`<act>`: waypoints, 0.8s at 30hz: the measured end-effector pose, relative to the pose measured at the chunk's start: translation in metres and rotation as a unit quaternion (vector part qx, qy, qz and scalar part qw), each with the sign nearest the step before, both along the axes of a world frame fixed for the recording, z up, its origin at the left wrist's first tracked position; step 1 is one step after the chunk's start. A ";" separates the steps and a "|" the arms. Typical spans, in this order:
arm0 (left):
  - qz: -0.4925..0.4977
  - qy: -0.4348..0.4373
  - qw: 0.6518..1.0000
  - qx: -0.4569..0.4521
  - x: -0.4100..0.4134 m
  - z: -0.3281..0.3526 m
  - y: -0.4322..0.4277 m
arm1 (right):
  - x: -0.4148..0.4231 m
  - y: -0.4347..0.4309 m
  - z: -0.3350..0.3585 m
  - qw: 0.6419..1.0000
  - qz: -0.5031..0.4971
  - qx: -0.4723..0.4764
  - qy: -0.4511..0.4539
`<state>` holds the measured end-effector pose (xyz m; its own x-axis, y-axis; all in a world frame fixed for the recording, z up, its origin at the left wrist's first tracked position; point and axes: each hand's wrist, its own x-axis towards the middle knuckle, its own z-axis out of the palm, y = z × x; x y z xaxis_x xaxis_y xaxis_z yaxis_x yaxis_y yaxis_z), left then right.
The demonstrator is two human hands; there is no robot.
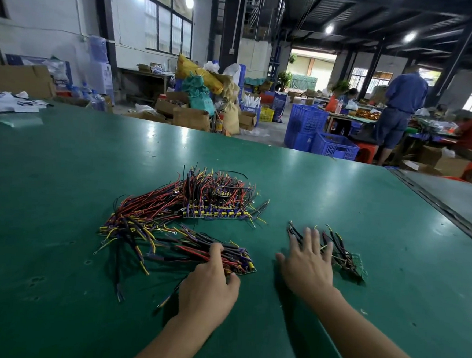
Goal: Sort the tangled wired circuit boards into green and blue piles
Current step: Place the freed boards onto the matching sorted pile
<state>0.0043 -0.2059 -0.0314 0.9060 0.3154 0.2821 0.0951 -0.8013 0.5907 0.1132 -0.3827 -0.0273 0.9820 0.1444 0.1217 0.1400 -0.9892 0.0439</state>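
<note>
A tangled heap of wired circuit boards with red, black and yellow wires lies mid-table. Nearer me, a wired board lies with its wires trailing left. My left hand grips its near edge, fingers curled over the wires and thumb beside the board. To the right, a small pile of green boards with dark wires lies apart. My right hand lies flat with straight spread fingers on that pile's wires.
The green table stretches wide to the left and front. A grey strip and seam run along its right side. White papers lie at the far left. Blue crates, boxes and people stand beyond the far edge.
</note>
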 end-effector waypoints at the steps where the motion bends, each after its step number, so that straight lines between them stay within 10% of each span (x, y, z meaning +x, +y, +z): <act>1: 0.008 0.006 1.000 0.006 0.001 -0.001 0.001 | -0.007 0.008 0.001 0.999 0.032 0.008 -0.032; 7: 0.028 0.029 0.999 0.035 0.001 -0.005 0.007 | -0.058 0.064 -0.004 0.942 0.212 0.237 0.105; 12: 0.013 -0.020 0.994 -0.105 0.003 -0.008 0.016 | -0.071 0.065 -0.010 0.918 0.148 0.362 0.073; 17: 0.033 -0.070 0.960 -0.267 0.007 0.000 0.018 | -0.082 0.058 -0.010 0.810 0.088 0.566 0.121; 24: 0.018 -0.109 0.903 -0.415 0.011 -0.004 0.021 | -0.086 0.050 -0.013 0.770 0.066 0.625 0.115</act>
